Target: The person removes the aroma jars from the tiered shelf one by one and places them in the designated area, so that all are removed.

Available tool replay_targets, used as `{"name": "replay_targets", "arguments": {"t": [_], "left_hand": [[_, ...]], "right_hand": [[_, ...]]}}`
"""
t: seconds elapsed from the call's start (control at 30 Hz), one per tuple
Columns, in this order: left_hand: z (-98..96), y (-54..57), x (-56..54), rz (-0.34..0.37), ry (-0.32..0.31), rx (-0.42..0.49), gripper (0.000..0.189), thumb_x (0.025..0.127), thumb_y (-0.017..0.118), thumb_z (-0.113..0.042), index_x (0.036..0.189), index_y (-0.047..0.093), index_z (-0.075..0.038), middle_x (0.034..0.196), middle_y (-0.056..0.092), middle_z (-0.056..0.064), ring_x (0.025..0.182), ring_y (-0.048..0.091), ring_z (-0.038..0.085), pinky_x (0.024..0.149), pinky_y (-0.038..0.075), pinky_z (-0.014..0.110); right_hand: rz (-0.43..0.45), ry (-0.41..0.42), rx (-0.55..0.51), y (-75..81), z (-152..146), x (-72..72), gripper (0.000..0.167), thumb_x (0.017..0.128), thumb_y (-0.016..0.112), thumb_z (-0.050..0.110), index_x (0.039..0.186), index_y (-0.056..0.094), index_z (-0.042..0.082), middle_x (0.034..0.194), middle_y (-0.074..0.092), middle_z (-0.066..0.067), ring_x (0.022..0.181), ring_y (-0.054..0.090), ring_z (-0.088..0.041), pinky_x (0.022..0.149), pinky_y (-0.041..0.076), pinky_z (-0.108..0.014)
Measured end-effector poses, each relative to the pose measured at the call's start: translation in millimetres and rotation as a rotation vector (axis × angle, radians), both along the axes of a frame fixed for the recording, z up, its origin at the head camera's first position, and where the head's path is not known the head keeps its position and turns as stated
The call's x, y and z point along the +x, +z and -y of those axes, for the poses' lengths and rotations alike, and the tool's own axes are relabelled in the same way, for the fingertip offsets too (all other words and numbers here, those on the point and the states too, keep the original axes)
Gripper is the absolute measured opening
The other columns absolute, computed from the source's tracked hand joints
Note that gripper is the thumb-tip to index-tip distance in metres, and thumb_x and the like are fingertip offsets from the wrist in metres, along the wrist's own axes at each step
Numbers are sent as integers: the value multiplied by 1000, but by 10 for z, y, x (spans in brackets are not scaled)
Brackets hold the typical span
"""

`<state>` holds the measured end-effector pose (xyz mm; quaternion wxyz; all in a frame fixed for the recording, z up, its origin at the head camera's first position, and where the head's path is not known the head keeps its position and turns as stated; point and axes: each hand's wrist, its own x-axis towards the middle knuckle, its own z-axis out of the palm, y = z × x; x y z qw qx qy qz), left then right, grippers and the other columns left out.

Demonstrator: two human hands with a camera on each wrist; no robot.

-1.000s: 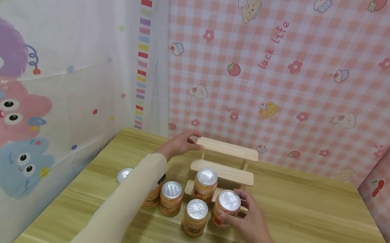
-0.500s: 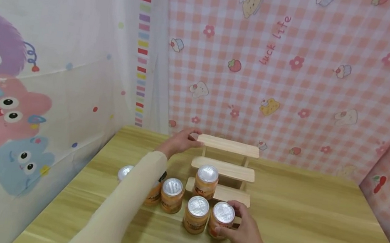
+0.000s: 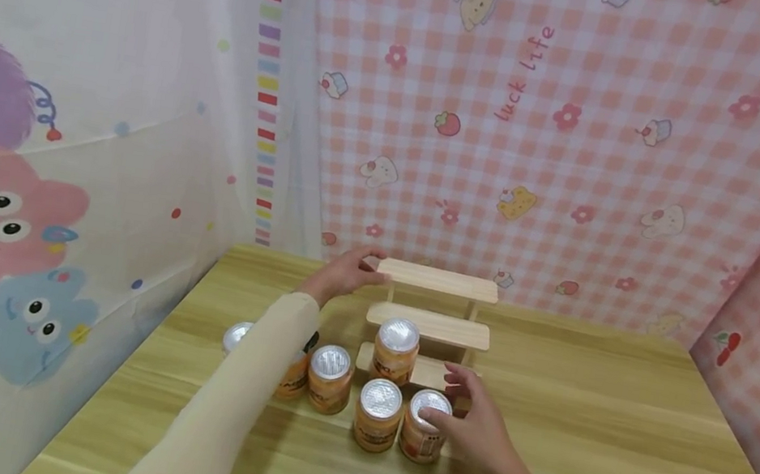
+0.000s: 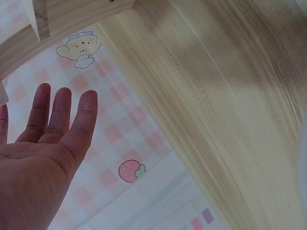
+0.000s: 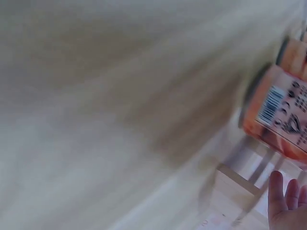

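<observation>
A small three-tier wooden display shelf [image 3: 429, 326] stands at the back of the table. My left hand [image 3: 343, 272] pinches the left end of its top board between thumb and fingers; in the left wrist view the other fingers [image 4: 60, 112] stretch out straight. My right hand [image 3: 477, 428] is spread beside an orange-labelled can [image 3: 423, 440] with a silver lid, the thumb over its lid and the fingers off its side. In the right wrist view that can [image 5: 278, 115] shows its barcode. Another can [image 3: 376, 425] stands to its left, and one can [image 3: 395, 354] is at the bottom board.
Left of these is a similar can [image 3: 328, 389]. More cans, one of them showing its lid [image 3: 236, 336], are partly hidden behind my left sleeve [image 3: 215, 401]. A checked cloth [image 3: 547, 155] hangs behind the wood-grain table [image 3: 589, 416].
My right hand has brought its can forward and left, beside the front can, then loosened its fingers from it. The left hand stays at the shelf.
</observation>
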<state>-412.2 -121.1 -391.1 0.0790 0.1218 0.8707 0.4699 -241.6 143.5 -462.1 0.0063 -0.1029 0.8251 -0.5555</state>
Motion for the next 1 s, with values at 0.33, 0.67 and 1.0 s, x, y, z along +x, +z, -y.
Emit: {"name": "replay_targets", "arguments": {"t": [0.33, 0.67, 1.0], "left_hand": [[15, 15, 2, 10, 5, 10, 47, 97, 66, -26, 138, 51, -11, 133, 54, 21, 121, 53, 33, 94, 48, 47], [20, -5, -6, 10, 2, 5, 45, 97, 66, -28, 137, 51, -12, 135, 53, 19, 122, 52, 33, 93, 48, 48], [15, -2, 2, 22, 8, 13, 44, 96, 67, -27, 135, 52, -13, 134, 54, 18, 121, 53, 32, 92, 49, 48]], "right_hand": [[-82, 4, 34, 284, 192, -327, 81, 81, 84, 22, 149, 40, 9, 137, 52, -19, 125, 51, -33, 97, 48, -52], [-33, 103, -23, 343, 468, -481, 84, 80, 85, 17, 150, 40, 8, 140, 49, -15, 117, 58, -32, 91, 52, -44], [-39, 70, -1, 303, 523, -513, 74, 78, 86, 9, 143, 50, 8, 124, 59, -10, 106, 63, -26, 77, 56, -34]]}}
